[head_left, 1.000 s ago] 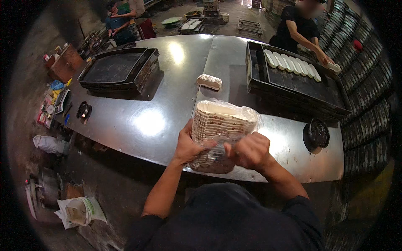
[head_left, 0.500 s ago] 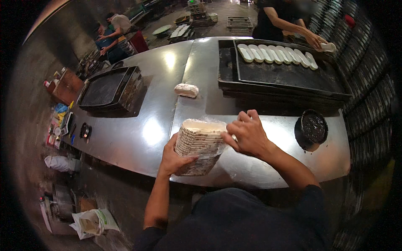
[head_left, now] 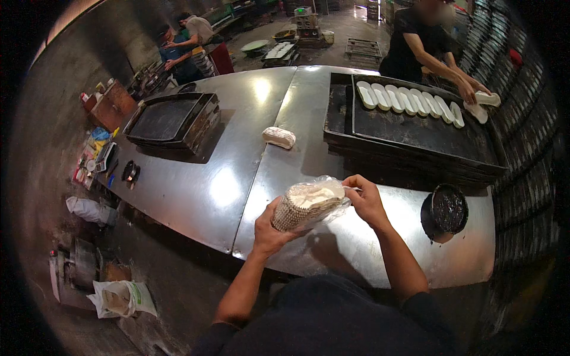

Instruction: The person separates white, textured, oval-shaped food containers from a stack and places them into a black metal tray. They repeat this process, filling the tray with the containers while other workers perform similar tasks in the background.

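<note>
A thick stack of oval pleated paper baking cups (head_left: 300,207), partly inside a clear plastic wrapper (head_left: 336,215), is tilted above the near part of the metal table. My left hand (head_left: 271,231) is closed around its left side and underside. At the stack's right end, my right hand (head_left: 368,200) pinches the loose edge of the wrapper between thumb and fingers. A smaller stack of the same paper cups (head_left: 278,137) lies on the table beyond my hands.
The steel table (head_left: 237,154) carries black trays (head_left: 404,139) at far right, the top one with a row of white paper cups (head_left: 409,101). A co-worker's hands (head_left: 472,89) hold more cups there. Stacked trays (head_left: 172,121) stand left; a dark bowl (head_left: 448,209) sits right.
The stack has tipped over, its open top turning toward the right. My right hand has come lower and pulls the wrapper edge sideways. The co-worker's hands have spread over the far tray's right end.
</note>
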Available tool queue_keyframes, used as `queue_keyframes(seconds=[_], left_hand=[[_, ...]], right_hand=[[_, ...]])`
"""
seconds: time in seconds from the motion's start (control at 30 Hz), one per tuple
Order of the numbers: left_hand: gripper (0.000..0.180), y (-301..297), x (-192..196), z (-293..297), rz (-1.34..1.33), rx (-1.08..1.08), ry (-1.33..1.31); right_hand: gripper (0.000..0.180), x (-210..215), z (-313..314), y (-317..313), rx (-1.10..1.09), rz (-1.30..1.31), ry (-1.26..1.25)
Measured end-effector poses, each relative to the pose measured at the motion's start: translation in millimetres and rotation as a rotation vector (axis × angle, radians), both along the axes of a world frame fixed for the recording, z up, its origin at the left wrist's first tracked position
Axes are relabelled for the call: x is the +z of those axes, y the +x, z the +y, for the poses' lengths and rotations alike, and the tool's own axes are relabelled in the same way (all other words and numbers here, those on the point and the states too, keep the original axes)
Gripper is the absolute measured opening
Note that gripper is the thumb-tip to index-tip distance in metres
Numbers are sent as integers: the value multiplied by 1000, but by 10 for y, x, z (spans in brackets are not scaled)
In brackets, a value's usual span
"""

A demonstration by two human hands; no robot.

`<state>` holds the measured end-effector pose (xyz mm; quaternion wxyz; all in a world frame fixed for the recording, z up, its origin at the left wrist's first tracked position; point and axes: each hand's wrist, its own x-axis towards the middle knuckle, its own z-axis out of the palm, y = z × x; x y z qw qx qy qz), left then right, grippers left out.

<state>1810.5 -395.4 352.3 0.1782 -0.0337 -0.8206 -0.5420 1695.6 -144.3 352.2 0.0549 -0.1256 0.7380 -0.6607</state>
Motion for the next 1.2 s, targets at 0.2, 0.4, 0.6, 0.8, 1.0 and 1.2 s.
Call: queue_keyframes(seconds=[0.2,0.4,0.6,0.8,1.0,1.2], left_hand=[[90,78,-205,-99,7,-21,-4],[106,28,-115,-71,-15,-27,399],[93,-207,-320,-277,-177,-126,263],[97,-377,-280,-350,-365,-368,110],[100,-531,-2,-253,-394,-489,-47],[84,-726,94,-262,-416,-630,-170]], right_hand=[[16,-329,-169,-94,91,-191,-258],[24,-846,-551,92,160,-823,-607],[83,-1058,-183,37,213,-316,-113],[104,309,99,95,377,442,228],[117,-33,-159,178,534,233,297],[108,-681,51,258,203,-2,-197]])
